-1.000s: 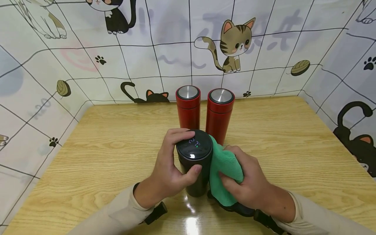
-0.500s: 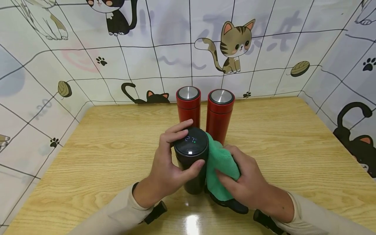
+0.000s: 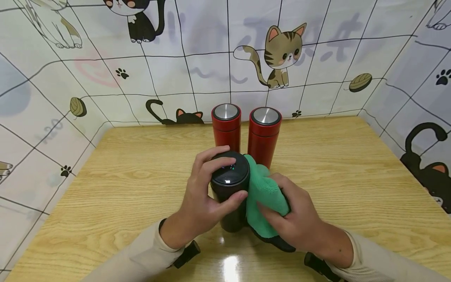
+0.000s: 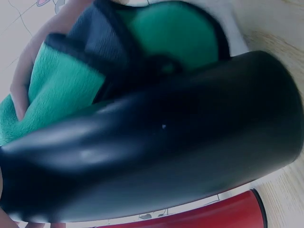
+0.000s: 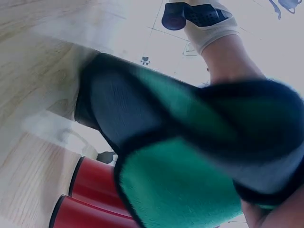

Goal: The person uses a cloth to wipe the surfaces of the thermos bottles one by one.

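My left hand (image 3: 204,199) grips a black thermos bottle (image 3: 229,192) near its top, with the thumb on the near side and a fingertip over the lit display on the lid. The bottle stands upright or nearly so; its smooth body (image 4: 175,137) fills much of the left wrist view. In my right hand (image 3: 299,215) is a bunched green cloth (image 3: 264,196), lying against the bottle's right side. The cloth's reverse (image 5: 118,104) is dark grey with black edging. Folds of cloth hide part of the right fingers.
Two red thermos bottles, one on the left (image 3: 226,131) and one on the right (image 3: 264,137), stand just behind the black one. The wooden table (image 3: 141,168) meets a cat-print wall covering (image 3: 211,74) at the back and sides.
The black bottle has shifted slightly left and away from me. The cloth and right hand have moved up and left with it. My left finger now covers more of the display.
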`<state>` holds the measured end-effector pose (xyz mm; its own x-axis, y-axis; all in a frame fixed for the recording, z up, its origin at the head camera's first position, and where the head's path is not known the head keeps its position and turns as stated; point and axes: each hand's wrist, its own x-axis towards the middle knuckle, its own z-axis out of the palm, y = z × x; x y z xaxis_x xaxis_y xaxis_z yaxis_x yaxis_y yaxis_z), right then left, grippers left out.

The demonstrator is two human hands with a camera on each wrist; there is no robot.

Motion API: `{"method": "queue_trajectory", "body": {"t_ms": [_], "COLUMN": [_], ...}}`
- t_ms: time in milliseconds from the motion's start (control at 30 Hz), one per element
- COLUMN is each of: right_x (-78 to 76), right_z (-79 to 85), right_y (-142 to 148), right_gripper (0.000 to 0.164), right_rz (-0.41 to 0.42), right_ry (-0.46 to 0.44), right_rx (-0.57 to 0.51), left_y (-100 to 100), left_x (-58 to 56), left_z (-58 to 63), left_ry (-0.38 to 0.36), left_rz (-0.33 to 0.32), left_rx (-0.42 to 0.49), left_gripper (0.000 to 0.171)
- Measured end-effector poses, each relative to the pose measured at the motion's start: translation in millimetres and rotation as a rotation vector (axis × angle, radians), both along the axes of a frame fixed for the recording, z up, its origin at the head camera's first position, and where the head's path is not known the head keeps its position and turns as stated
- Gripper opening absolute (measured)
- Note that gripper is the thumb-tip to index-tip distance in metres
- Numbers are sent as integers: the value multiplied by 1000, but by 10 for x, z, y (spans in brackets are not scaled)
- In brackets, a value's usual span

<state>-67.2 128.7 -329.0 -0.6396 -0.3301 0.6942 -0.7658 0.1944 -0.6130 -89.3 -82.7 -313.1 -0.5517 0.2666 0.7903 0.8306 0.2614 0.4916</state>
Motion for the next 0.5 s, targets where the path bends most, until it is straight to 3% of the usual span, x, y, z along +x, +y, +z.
{"method": "queue_trajectory", "body": {"t_ms": [133,267,367,500], "right_x": [-27,-12,-7,-28], "right_z": [-11,-22,-19,1], "right_y": [-4,0,-6,-21], "right_gripper": [32,35,40,27], "right_rz": [17,25,-5,-19], "right_ry": [54,42,39,62], "right_rx": [-53,-9,-21,-82], "left_y": [-11,-18,-15,-6], "left_x": [-8,-20,-22,-24], "left_z": [-16,-29,-29,-24], "left_ry": [10,31,37,41], "left_rz": [-25,-49,-31,6], "left_rx": [-11,-13,-10,6], "left_gripper": [44,48,47,54]}}
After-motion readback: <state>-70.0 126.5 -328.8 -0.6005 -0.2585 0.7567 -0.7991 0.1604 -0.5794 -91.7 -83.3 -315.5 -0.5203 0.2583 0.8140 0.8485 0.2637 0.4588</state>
